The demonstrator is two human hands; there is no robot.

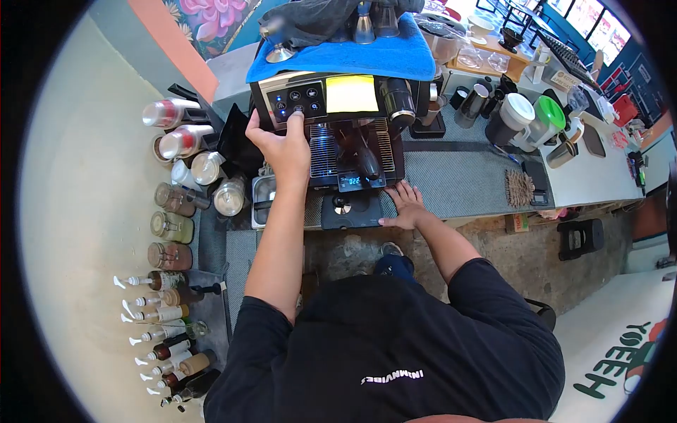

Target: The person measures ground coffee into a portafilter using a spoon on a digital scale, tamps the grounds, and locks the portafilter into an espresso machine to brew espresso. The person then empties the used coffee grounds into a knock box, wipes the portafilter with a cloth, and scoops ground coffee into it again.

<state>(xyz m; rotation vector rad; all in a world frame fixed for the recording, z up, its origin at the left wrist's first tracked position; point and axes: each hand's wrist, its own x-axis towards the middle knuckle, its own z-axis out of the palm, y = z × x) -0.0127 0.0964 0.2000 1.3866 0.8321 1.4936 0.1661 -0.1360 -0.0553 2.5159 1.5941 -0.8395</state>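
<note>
My left hand [284, 151] is raised to the button panel [290, 102] of the espresso machine [271, 86], a digit touching the lower row of lit buttons. Its fingers are apart and hold nothing. My right hand [407, 206] lies spread on the counter's front edge, beside a black tamping mat [367, 209]. On that mat stands a tamper [342, 203] with a shiny top. A portafilter handle [367, 166] points toward me under the machine. Below it a scale [352, 183] shows lit digits on the drip tray [323, 151].
A blue towel [338, 60] with glassware covers the machine's top. Jars [171, 225] and pump bottles [166, 280] line the left. Lidded pitchers [549, 116], a brush [520, 188] and a steel milk jug [563, 154] stand on the right counter. A black stool [582, 236] is on the floor.
</note>
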